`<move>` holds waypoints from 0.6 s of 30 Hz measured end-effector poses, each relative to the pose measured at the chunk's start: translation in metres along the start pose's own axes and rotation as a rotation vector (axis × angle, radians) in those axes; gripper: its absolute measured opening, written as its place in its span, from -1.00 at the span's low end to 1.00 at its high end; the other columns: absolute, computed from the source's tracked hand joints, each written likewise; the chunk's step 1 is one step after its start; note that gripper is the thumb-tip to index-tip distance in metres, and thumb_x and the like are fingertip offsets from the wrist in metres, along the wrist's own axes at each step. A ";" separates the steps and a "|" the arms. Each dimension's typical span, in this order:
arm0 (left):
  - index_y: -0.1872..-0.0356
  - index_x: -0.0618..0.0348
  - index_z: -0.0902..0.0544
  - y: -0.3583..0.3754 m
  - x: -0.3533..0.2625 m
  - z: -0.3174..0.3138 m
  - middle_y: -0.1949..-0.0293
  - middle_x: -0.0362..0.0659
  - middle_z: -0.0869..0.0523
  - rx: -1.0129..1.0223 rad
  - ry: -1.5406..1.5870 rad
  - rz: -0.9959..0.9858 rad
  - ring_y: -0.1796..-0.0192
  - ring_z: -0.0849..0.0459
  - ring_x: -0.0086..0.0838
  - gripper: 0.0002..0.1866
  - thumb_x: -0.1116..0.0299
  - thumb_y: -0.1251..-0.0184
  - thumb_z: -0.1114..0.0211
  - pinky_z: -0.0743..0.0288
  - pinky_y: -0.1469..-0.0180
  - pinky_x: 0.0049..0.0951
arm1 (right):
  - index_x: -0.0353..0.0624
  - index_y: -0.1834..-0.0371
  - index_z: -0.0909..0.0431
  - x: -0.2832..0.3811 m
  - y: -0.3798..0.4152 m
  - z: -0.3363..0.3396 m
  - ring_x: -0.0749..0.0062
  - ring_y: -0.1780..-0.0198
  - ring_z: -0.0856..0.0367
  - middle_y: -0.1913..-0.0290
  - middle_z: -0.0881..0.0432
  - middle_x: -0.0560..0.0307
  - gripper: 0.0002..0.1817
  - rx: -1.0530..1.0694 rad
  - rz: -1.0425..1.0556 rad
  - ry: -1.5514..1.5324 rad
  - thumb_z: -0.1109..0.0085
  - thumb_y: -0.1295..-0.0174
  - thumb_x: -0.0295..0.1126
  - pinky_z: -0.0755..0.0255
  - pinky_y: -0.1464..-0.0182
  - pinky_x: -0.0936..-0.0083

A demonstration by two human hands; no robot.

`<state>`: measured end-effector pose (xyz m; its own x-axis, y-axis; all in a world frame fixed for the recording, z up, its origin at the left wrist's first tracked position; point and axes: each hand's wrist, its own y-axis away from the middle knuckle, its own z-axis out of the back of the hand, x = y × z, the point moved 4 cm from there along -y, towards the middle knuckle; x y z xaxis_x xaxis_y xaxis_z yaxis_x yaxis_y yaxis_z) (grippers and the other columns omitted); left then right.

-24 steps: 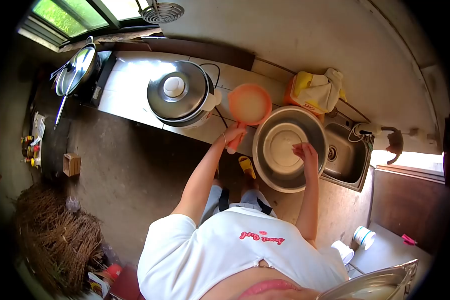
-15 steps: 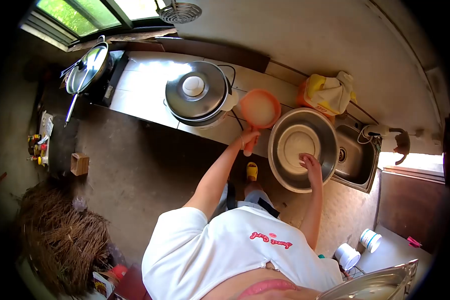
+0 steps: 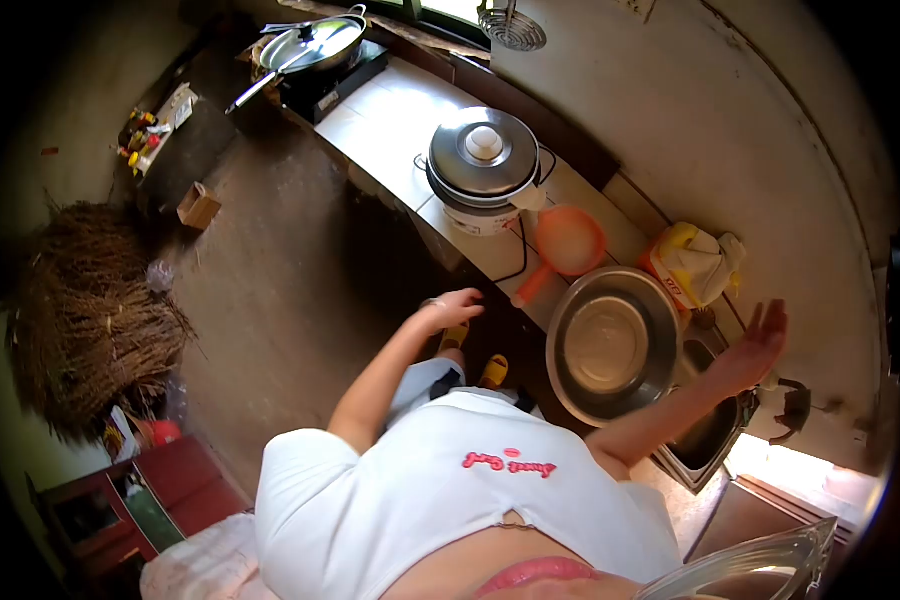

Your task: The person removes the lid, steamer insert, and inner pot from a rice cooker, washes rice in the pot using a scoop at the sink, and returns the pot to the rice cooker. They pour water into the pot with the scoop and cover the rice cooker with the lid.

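Note:
An orange dipper [image 3: 568, 240] with whitish contents rests on the counter, its handle pointing toward me. My left hand [image 3: 457, 303] hangs off the counter's front edge, left of that handle, holding nothing with its fingers loosely stretched. A wide metal basin [image 3: 562, 362] stands right of the dipper; what lies at its bottom is hard to make out. My right hand [image 3: 755, 350] is raised over the far side of the sink [image 3: 705, 440], near the tap, fingers extended and nothing in them. My right forearm crosses above the sink and partly hides it.
A lidded rice cooker [image 3: 484, 175] sits on the tiled counter. Behind the basin is a yellow and orange bag [image 3: 692, 265]. A covered pan [image 3: 315, 45] stands on a stove at the far left. Dry brushwood [image 3: 95, 320] and a small wooden box [image 3: 199, 205] are on the floor.
My left hand has let go of the dipper's handle and drawn back left. My right hand has left the basin and moved right, over the sink. The whole view has turned.

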<state>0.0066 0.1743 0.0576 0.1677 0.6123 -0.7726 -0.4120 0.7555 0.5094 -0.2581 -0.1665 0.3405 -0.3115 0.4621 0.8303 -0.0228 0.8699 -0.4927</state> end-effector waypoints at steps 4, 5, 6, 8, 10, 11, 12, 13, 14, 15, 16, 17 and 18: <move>-0.02 0.27 -0.48 0.075 0.132 0.029 0.26 -0.08 -0.64 -0.272 0.645 0.130 0.32 -0.63 -0.50 -0.68 0.33 -0.31 -0.17 -0.57 0.23 -0.50 | -0.27 -0.13 -0.38 0.001 0.132 -0.147 0.16 -0.11 -0.48 -0.08 -0.51 -0.06 -0.58 0.376 0.417 -0.156 0.06 -0.25 -0.29 -0.38 -0.13 0.31; 0.00 0.27 -0.48 0.093 0.169 0.035 0.26 -0.08 -0.64 -0.446 0.671 0.251 0.33 -0.63 -0.50 -0.70 0.36 -0.32 -0.16 -0.57 0.29 -0.50 | -0.23 -0.12 -0.39 -0.004 0.195 -0.203 0.15 -0.08 -0.50 -0.06 -0.52 -0.05 -0.57 0.826 0.417 -0.248 -0.01 -0.20 -0.30 -0.41 -0.09 0.33; 0.00 0.28 -0.48 0.112 0.210 0.042 0.29 -0.10 -0.63 -0.566 0.562 0.419 0.36 -0.62 -0.53 -0.70 0.39 -0.30 -0.15 -0.55 0.35 -0.52 | -0.19 -0.12 -0.40 -0.013 0.266 -0.252 0.15 -0.05 -0.53 -0.04 -0.54 -0.05 -0.55 1.249 0.397 -0.335 -0.08 -0.15 -0.31 -0.44 -0.05 0.34; -0.06 0.14 -0.51 0.152 0.268 0.059 0.02 0.00 -0.63 -0.508 -0.015 0.767 0.00 -0.62 -0.21 -0.54 0.12 -0.19 -0.13 -0.48 -0.05 -0.28 | -0.09 -0.11 -0.45 -0.026 0.377 -0.264 0.10 0.04 -0.58 0.12 -0.63 -0.05 -0.57 2.267 0.347 -0.023 -0.16 -0.12 -0.38 -0.45 -0.02 0.28; -0.06 0.09 -0.52 0.173 0.244 0.071 -0.06 -0.01 -0.59 -0.433 -0.170 0.869 -0.13 -0.53 -0.18 -0.52 0.06 -0.16 -0.11 -0.38 -0.17 -0.26 | -0.09 -0.03 -0.54 -0.033 0.375 -0.254 0.17 0.04 -0.58 0.07 -0.62 0.01 -0.67 2.385 0.114 -0.087 -0.11 -0.20 -0.31 -0.45 -0.02 0.38; -0.07 0.08 -0.52 0.173 0.279 0.074 -0.05 0.01 -0.58 -0.404 -0.080 0.873 -0.13 -0.54 -0.18 -0.53 0.08 -0.17 -0.10 -0.37 -0.17 -0.26 | -0.10 -0.02 -0.54 -0.039 0.345 -0.264 0.23 0.06 -0.59 0.09 -0.63 0.03 -0.69 2.201 -0.115 -0.116 -0.09 -0.22 -0.29 -0.45 -0.02 0.41; -0.07 0.08 -0.52 0.164 0.299 0.077 -0.06 0.02 -0.58 -0.375 -0.046 0.846 -0.13 -0.53 -0.18 -0.53 0.08 -0.17 -0.10 -0.37 -0.18 -0.26 | -0.11 0.00 -0.55 -0.044 0.306 -0.270 0.29 0.08 -0.60 0.10 -0.63 0.04 -0.69 2.006 -0.336 -0.136 -0.07 -0.24 -0.26 -0.44 -0.02 0.44; -0.07 0.08 -0.51 0.155 0.312 0.080 -0.06 0.03 -0.57 -0.344 -0.014 0.820 -0.13 -0.53 -0.18 -0.53 0.08 -0.17 -0.10 -0.37 -0.18 -0.25 | -0.14 0.01 -0.54 -0.055 0.265 -0.274 0.39 0.09 -0.59 0.13 -0.64 0.09 -0.70 1.727 -0.374 -0.063 -0.03 -0.26 -0.26 -0.41 -0.04 0.49; -0.07 0.08 -0.51 0.148 0.298 0.096 -0.06 0.03 -0.57 -0.332 -0.019 0.814 -0.13 -0.53 -0.18 -0.53 0.08 -0.17 -0.10 -0.37 -0.18 -0.25 | -0.18 0.06 -0.53 -0.063 0.223 -0.279 0.38 0.18 -0.62 0.20 -0.64 0.07 -0.74 1.410 -0.385 0.109 -0.02 -0.27 -0.32 -0.47 0.10 0.47; -0.07 0.08 -0.51 0.137 0.255 0.119 -0.08 0.04 -0.55 -0.245 -0.150 0.812 -0.14 -0.52 -0.18 -0.53 0.07 -0.18 -0.10 -0.38 -0.18 -0.24 | -0.20 0.02 -0.51 -0.095 0.192 -0.280 0.40 0.21 -0.59 0.23 -0.62 0.07 -0.71 1.195 -0.417 0.219 0.01 -0.28 -0.31 -0.46 0.12 0.47; -0.07 0.08 -0.50 0.121 0.228 0.138 -0.10 0.04 -0.53 -0.153 -0.281 0.804 -0.15 -0.50 -0.17 -0.52 0.06 -0.18 -0.11 -0.38 -0.18 -0.24 | -0.17 -0.01 -0.50 -0.099 0.158 -0.286 0.37 0.21 -0.57 0.21 -0.57 0.04 -0.68 0.976 -0.260 0.371 0.01 -0.29 -0.25 -0.46 0.14 0.46; -0.07 0.08 -0.50 0.101 0.226 0.159 -0.10 0.04 -0.53 -0.145 -0.291 0.786 -0.15 -0.50 -0.17 -0.52 0.06 -0.18 -0.11 -0.38 -0.18 -0.24 | -0.17 -0.01 -0.50 -0.106 0.150 -0.302 0.37 0.21 -0.57 0.21 -0.57 0.04 -0.68 0.959 -0.254 0.384 0.01 -0.29 -0.25 -0.46 0.14 0.46; -0.08 0.08 -0.49 0.077 0.222 0.183 -0.12 0.03 -0.51 -0.202 -0.346 0.701 -0.16 -0.49 -0.15 -0.52 0.05 -0.20 -0.11 -0.39 -0.17 -0.23 | -0.14 -0.03 -0.50 -0.111 0.143 -0.319 0.32 0.21 -0.57 0.19 -0.54 0.02 -0.65 1.000 -0.144 0.498 -0.03 -0.26 -0.20 -0.46 0.13 0.43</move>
<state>0.1763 0.4110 -0.0054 0.0641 0.9906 -0.1210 -0.6724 0.1325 0.7282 0.0765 -0.0381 0.2604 0.1645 0.5807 0.7973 -0.8490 0.4949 -0.1853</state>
